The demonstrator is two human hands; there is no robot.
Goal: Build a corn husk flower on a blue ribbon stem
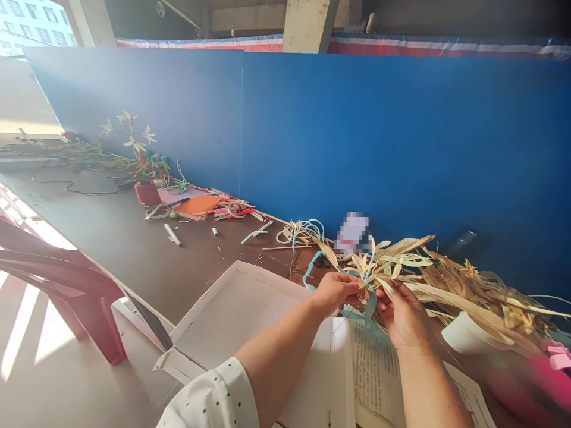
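Both hands work close together above an open book (pixel 375 368). My left hand (pixel 336 291) is closed in a pinch at the base of a pale flower (pixel 360 263) that looks made of dried corn husk. My right hand (pixel 404 312) is closed on the same flower's lower part, with a husk strip by its fingers; the exact grip is partly hidden. A teal ribbon (pixel 371 306) hangs between the hands, and part of it loops out left of my left hand. Behind them lies a heap of dried corn husks (pixel 473 282).
A shallow white box (pixel 250 303) lies left of my arms. A white cup (pixel 475 333) is tipped at the right, near a blurred pink object (pixel 544 374). Along the blue partition (pixel 357 131) lie cords, orange paper (pixel 198 205) and a red spool (pixel 147 193). A red chair (pixel 66 273) stands left.
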